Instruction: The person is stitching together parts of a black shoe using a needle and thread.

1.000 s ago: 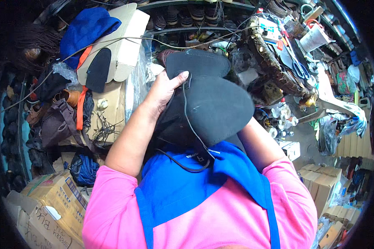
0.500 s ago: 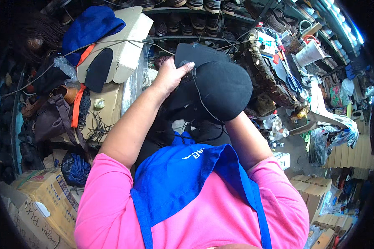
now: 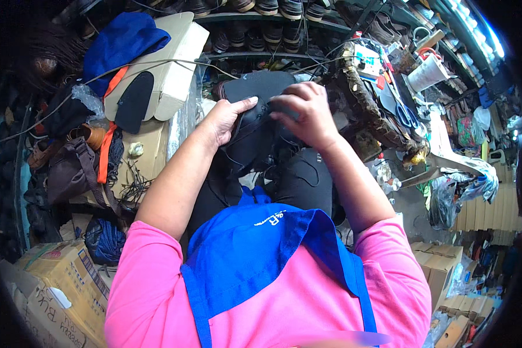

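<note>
A dark grey flat piece (image 3: pixel 258 85), rounded like part of a shoe sole, lies over my lap in the middle. My left hand (image 3: pixel 223 119) grips its near left edge, with the thumb on top and the fingers mostly hidden. Close to its right side is my right hand (image 3: pixel 308 113), fingers curled inward and slightly blurred. Whatever those fingers pinch is too small to make out. Thin dark cord (image 3: pixel 233 155) hangs below my left hand, and more black cord (image 3: pixel 304 177) loops across my right thigh.
At left, a cardboard piece (image 3: pixel 182 49) carries a blue cloth (image 3: pixel 122 43) and a black sole-shaped piece (image 3: pixel 136 101). A cluttered stand at right holds scissors (image 3: pixel 406 115) and a white cup (image 3: pixel 428 74). Shoes (image 3: pixel 267 6) line the far shelf. A cable (image 3: pixel 156 62) crosses the left side.
The large rounded black part has left its place over my right hand, which is now uncovered and has come up beside my left. My left hand has shifted slightly nearer and left.
</note>
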`<move>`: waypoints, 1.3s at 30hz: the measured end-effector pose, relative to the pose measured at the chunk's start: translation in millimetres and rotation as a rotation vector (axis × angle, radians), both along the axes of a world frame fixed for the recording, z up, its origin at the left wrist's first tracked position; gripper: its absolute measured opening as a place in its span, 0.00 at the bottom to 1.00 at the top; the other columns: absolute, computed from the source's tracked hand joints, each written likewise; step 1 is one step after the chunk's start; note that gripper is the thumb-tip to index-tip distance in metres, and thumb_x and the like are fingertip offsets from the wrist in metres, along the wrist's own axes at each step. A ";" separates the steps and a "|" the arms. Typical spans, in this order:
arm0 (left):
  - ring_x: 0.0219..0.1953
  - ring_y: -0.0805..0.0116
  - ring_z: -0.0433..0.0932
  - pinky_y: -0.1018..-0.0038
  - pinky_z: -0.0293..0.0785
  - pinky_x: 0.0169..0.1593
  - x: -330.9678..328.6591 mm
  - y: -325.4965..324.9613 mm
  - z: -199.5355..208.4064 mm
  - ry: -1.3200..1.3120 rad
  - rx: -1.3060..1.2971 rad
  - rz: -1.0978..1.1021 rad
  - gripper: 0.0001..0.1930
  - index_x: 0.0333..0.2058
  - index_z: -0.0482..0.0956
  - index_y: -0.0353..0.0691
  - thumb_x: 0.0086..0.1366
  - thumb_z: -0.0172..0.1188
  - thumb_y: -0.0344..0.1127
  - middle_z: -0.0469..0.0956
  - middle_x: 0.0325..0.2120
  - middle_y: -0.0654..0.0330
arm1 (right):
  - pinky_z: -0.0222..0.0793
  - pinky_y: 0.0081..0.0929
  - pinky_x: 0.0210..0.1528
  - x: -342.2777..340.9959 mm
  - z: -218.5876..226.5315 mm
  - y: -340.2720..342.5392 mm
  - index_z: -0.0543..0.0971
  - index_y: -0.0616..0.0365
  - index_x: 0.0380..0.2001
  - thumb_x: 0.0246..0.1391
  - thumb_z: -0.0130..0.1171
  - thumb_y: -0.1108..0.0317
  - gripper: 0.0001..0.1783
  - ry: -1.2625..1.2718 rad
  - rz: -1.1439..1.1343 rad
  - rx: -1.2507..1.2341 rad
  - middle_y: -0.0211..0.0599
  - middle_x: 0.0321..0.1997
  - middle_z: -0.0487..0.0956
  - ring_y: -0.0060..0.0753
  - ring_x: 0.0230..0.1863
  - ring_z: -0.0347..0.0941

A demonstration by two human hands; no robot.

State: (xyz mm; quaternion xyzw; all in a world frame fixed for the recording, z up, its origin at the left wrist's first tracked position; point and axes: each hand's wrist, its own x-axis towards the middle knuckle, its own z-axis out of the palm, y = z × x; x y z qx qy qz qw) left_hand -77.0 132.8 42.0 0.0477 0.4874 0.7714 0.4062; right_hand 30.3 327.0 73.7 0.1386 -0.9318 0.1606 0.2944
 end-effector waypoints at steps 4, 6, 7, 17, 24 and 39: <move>0.31 0.65 0.82 0.68 0.81 0.36 2.6 -1.5 -6.9 -0.018 -0.050 -0.021 0.13 0.42 0.79 0.34 0.63 0.63 0.36 0.82 0.33 0.56 | 0.60 0.40 0.57 -11.7 -2.9 -19.2 0.83 0.40 0.33 0.43 0.67 0.58 0.11 -0.009 0.072 0.122 0.25 0.41 0.77 0.35 0.48 0.71; 0.34 0.67 0.82 0.70 0.80 0.39 2.5 -2.7 -10.6 -0.018 -0.135 -0.043 0.13 0.44 0.78 0.36 0.64 0.62 0.36 0.82 0.35 0.58 | 0.61 0.39 0.56 -13.1 -7.4 -22.5 0.82 0.41 0.31 0.45 0.63 0.60 0.07 -0.011 0.098 0.177 0.24 0.40 0.77 0.33 0.48 0.71; 0.35 0.68 0.82 0.71 0.80 0.40 2.2 -2.4 -13.0 -0.021 -0.164 -0.066 0.13 0.44 0.78 0.37 0.65 0.61 0.37 0.82 0.36 0.58 | 0.61 0.39 0.56 -13.5 -10.1 -24.2 0.81 0.41 0.31 0.45 0.63 0.61 0.07 0.007 0.102 0.198 0.25 0.40 0.77 0.33 0.48 0.71; 0.30 0.68 0.79 0.69 0.74 0.34 -8.4 5.9 -56.9 0.058 -0.263 0.041 0.14 0.36 0.82 0.37 0.62 0.61 0.43 0.81 0.29 0.59 | 0.67 0.38 0.46 -14.3 30.7 -84.5 0.78 0.49 0.35 0.40 0.61 0.66 0.14 0.237 0.373 0.115 0.32 0.35 0.75 0.38 0.41 0.71; 0.36 0.63 0.81 0.66 0.77 0.40 -35.8 21.7 -40.8 0.330 -0.394 0.294 0.19 0.41 0.79 0.33 0.64 0.63 0.45 0.82 0.38 0.53 | 0.71 0.40 0.34 56.3 76.9 -74.2 0.75 0.59 0.37 0.52 0.63 0.71 0.10 -0.329 0.663 -0.545 0.44 0.33 0.74 0.51 0.36 0.75; 0.40 0.59 0.82 0.61 0.79 0.47 -89.6 10.7 -44.2 0.377 -0.587 0.473 0.21 0.45 0.78 0.29 0.59 0.69 0.40 0.82 0.39 0.51 | 0.71 0.41 0.46 441.5 -86.1 201.0 0.82 0.55 0.38 0.51 0.61 0.68 0.10 -0.791 -1.274 -0.038 0.46 0.37 0.78 0.52 0.42 0.75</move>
